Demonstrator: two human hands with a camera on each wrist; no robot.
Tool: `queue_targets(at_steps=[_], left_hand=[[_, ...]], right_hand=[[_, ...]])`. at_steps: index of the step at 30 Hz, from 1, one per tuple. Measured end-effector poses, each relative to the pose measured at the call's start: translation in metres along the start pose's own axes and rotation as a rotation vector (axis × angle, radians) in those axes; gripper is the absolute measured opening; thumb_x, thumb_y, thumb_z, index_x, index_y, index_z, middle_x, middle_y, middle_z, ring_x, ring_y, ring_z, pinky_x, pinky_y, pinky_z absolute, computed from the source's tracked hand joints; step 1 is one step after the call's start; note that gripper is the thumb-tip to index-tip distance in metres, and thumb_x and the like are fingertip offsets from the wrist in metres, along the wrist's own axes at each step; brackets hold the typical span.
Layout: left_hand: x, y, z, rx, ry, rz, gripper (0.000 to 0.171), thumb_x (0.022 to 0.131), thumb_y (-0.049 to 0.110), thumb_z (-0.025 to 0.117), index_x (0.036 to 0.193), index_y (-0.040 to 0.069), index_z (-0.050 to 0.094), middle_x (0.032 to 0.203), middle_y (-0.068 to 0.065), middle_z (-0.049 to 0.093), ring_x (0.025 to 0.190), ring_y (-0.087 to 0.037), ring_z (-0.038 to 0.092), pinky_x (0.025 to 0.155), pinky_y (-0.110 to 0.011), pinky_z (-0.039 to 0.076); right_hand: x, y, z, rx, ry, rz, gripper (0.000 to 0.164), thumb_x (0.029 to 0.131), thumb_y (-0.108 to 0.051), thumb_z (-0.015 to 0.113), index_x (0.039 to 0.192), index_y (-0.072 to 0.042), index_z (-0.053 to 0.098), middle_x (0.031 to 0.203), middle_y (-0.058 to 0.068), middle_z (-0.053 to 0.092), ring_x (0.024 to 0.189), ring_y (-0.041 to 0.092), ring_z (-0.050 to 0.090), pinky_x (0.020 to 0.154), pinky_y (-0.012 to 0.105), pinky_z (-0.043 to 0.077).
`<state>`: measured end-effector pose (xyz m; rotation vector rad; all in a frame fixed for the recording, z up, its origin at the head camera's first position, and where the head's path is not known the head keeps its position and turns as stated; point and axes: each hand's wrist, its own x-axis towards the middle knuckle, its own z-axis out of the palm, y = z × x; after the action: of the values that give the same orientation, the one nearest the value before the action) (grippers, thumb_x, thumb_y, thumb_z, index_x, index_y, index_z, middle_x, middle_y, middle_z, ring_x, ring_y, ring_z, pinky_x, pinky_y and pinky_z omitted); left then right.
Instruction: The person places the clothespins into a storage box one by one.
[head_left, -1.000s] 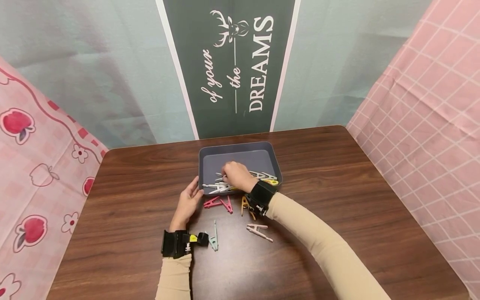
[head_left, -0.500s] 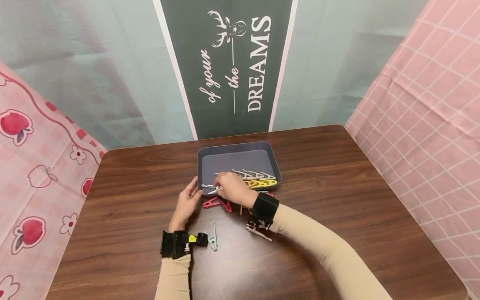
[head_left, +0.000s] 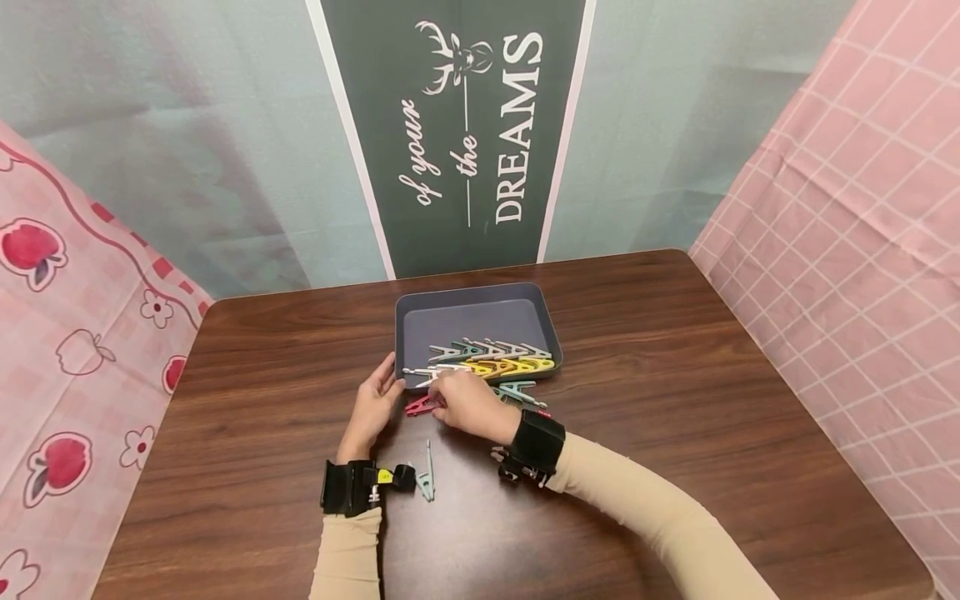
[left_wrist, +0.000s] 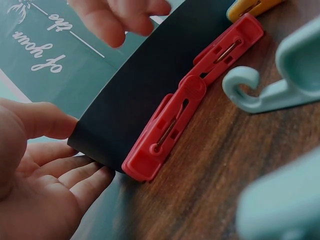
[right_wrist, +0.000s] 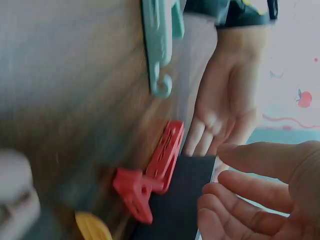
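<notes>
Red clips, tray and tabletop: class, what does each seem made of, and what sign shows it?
Red clips: probably moulded plastic with a smooth low sheen, uniform in colour; their springs look like metal wire.
Tray: matt and evenly dark, perhaps plastic, though coated metal is possible.
Tabletop: wood or laminate, from its slightly shiny brown grain.

the brown table (head_left: 712,400) carries a dark tray (head_left: 480,321) at left hand (head_left: 375,408), red clips (head_left: 420,406) and mint clips (head_left: 517,392) near right hand (head_left: 467,402).

1. Brown wood-grain counter (head_left: 675,375), filling the frame's lower half, pale sheen at lower centre.
2. Pale blue-green fabric (head_left: 187,125) across the top; dark green white-lettered panel (head_left: 446,142), upper centre.
3. Pink apple-print cloth (head_left: 97,333), left.
4. Pink white-gridded cloth (head_left: 855,233), right.
</notes>
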<state>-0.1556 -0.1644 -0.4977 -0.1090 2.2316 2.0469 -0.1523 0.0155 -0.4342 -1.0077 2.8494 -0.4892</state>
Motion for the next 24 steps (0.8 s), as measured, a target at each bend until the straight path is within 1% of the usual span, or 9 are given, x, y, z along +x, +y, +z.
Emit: queue_targets(at_steps=[3,5,8,10,13,18,21,24], left_hand=[[0.000,0.000,-0.001,0.008,-0.002,-0.006,0.060,0.096,-0.003,0.046,0.151,0.000,0.024,0.157,-0.022,0.027,0.145,-0.036,0.032,0.117,-0.037,0.031],[0.000,-0.001,-0.001,0.012,-0.002,-0.006,0.059,0.096,-0.002,0.046,0.151,0.000,0.025,0.157,-0.022,0.028,0.145,-0.037,0.032,0.117,-0.038,0.031],[0.000,-0.001,-0.001,0.015,-0.003,-0.010,0.059,0.096,-0.001,0.047,0.151,0.001,0.025,0.157,-0.022,0.028,0.145,-0.036,0.032,0.117,-0.039,0.031],[0.000,-0.001,-0.001,0.018,-0.004,-0.008,0.059,0.097,-0.001,0.047,0.151,0.001,0.025,0.157,-0.022,0.028,0.145,-0.036,0.032,0.117,-0.039,0.031],[0.000,-0.001,-0.001,0.019,-0.004,-0.007,0.059,0.097,0.000,0.047,0.152,0.001,0.025,0.157,-0.022,0.028,0.145,-0.036,0.031,0.117,-0.039,0.031],[0.000,-0.001,-0.001,0.018,0.002,0.004,0.058,0.097,-0.001,0.047,0.151,0.000,0.026,0.157,-0.023,0.028,0.145,-0.037,0.032,0.116,-0.038,0.032],[0.000,-0.001,-0.001,0.018,0.008,0.011,0.058,0.096,-0.002,0.047,0.151,-0.001,0.026,0.157,-0.023,0.029,0.144,-0.036,0.033,0.116,-0.036,0.032],[0.000,-0.002,-0.001,0.023,0.007,0.019,0.058,0.096,-0.002,0.047,0.151,-0.002,0.026,0.157,-0.022,0.028,0.144,-0.036,0.034,0.115,-0.036,0.032]], right_hand=[[-0.006,-0.006,0.002,0.008,-0.048,0.029,0.022,0.079,-0.019,0.076,0.099,-0.010,0.074,0.090,0.001,0.073,0.083,0.015,0.067,0.070,0.026,0.057],[-0.011,-0.011,0.002,0.020,-0.077,0.037,0.025,0.079,-0.019,0.076,0.102,-0.010,0.073,0.092,0.002,0.074,0.085,0.015,0.068,0.073,0.027,0.058],[-0.017,-0.017,0.003,0.021,-0.115,0.021,0.028,0.078,-0.021,0.077,0.103,-0.009,0.073,0.089,0.001,0.073,0.080,0.014,0.066,0.070,0.025,0.056],[-0.021,-0.021,0.004,0.011,-0.126,-0.003,0.028,0.078,-0.022,0.078,0.102,-0.008,0.073,0.086,0.001,0.073,0.076,0.013,0.065,0.068,0.024,0.055],[-0.027,-0.027,0.008,-0.010,-0.141,-0.007,0.030,0.077,-0.026,0.079,0.101,-0.009,0.074,0.080,-0.001,0.071,0.071,0.011,0.062,0.063,0.024,0.053],[-0.035,-0.036,0.016,-0.032,-0.137,-0.007,0.032,0.073,-0.032,0.081,0.094,-0.010,0.074,0.076,-0.003,0.069,0.068,0.009,0.060,0.057,0.021,0.049],[-0.040,-0.043,0.024,-0.083,-0.115,-0.011,0.032,0.071,-0.040,0.082,0.084,-0.013,0.070,0.072,-0.005,0.064,0.065,0.007,0.057,0.053,0.020,0.045],[-0.044,-0.049,0.032,-0.137,-0.083,0.007,0.038,0.068,-0.048,0.082,0.079,-0.015,0.067,0.073,-0.006,0.061,0.067,0.008,0.058,0.054,0.020,0.048]])
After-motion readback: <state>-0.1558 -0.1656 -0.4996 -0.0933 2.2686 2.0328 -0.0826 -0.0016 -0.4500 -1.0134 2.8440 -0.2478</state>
